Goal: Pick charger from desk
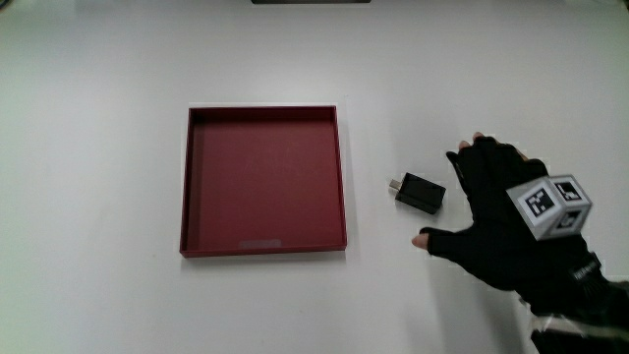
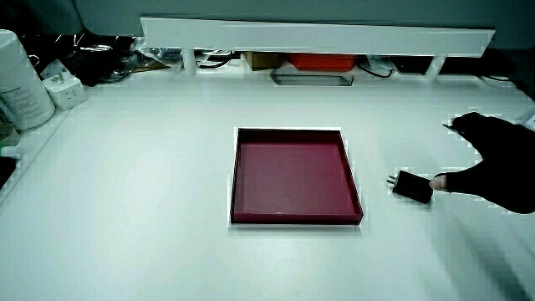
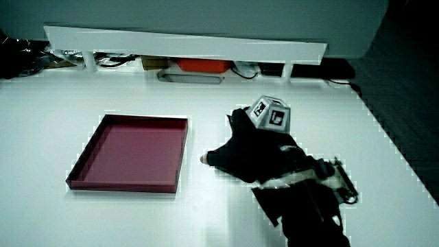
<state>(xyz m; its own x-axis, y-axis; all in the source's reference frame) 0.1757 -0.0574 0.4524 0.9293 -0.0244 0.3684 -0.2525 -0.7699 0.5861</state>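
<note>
Your hand (image 1: 496,221) rests on the table (image 1: 98,118) just beside the black charger (image 1: 421,192), fingers spread wide and holding nothing. The charger lies flat between the hand and the red tray (image 1: 263,248); the thumb tip (image 2: 438,181) seems to touch it.

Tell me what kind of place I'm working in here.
Probably an office or lab desk set up for recording: a plain white table with a low partition, cables and clutter under it, and only a red tray and charger near the hand.
</note>
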